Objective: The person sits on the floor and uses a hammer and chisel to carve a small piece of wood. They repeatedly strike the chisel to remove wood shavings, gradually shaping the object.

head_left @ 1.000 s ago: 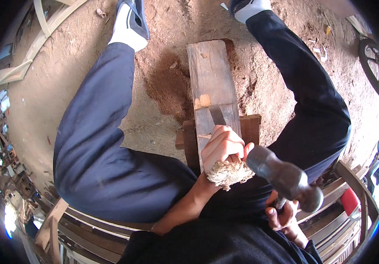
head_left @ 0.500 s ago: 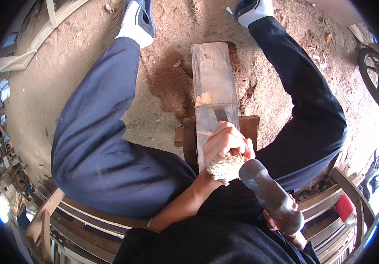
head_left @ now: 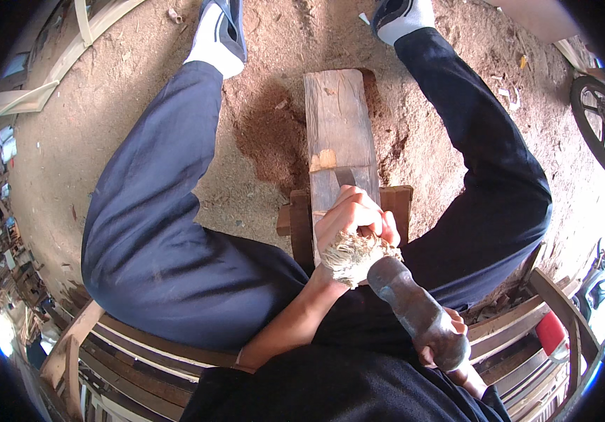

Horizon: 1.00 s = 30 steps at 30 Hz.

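Observation:
A thick wooden beam point(head_left: 341, 116) lies lengthwise between my legs. My left hand point(head_left: 351, 213) is closed around a chisel, whose flat dark blade point(head_left: 345, 177) rests against the beam's top face. The chisel's frayed, pale handle end point(head_left: 355, 257) sticks out of the fist toward me. In my right hand point(head_left: 450, 332) is a heavy hammer point(head_left: 418, 309) with a worn metal head. One face of that head is right at the frayed end, and I cannot tell whether they touch. The hammer's handle is hidden behind its head.
A crosswise wood block point(head_left: 397, 202) supports the beam. I sit on a slatted wooden bench point(head_left: 155, 359). Bare dirt floor point(head_left: 155, 126) lies around my feet. At the far right stands a wheel point(head_left: 594, 119), and a red object point(head_left: 550, 333) is on the bench's right side.
The hammer head has shifted left, closer in front of the frayed handle end. My left hand and the chisel have moved slightly left and forward, with the blade tip still on the beam.

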Motion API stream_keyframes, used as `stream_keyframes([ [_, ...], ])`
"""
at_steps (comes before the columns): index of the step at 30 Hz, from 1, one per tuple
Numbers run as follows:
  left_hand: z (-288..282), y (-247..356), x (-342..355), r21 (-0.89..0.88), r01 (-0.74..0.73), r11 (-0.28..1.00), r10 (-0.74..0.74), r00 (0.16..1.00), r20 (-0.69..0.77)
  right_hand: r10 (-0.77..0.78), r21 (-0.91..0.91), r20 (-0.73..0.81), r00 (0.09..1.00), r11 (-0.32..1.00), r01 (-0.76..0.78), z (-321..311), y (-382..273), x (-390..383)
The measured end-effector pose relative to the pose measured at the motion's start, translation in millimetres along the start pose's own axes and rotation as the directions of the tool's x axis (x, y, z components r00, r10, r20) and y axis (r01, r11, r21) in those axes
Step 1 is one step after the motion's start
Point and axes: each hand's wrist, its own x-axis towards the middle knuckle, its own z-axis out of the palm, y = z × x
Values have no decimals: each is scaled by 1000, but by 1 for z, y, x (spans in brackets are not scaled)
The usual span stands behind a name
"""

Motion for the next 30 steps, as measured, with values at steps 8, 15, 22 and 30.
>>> stream_keyframes([
  [8, 8, 1, 4, -8, -28, 1000, 28, 998, -64, 7, -37, 0, 1000, 999, -7, 1, 2, 0],
  [15, 8, 4, -6, -162, 222, 962, -231, 972, -42, 52, -122, 8, 999, 991, -51, 2, 0, 15],
  [22, -3, 0, -1, -110, 80, 991, -80, 997, -2, 186, -299, -18, 982, 937, -183, 5, -8, 14],
  [30, -1, -11, -9, -174, 52, 983, -50, 999, 14, 235, -435, -81, 969, 866, -246, 4, -20, 2],
])
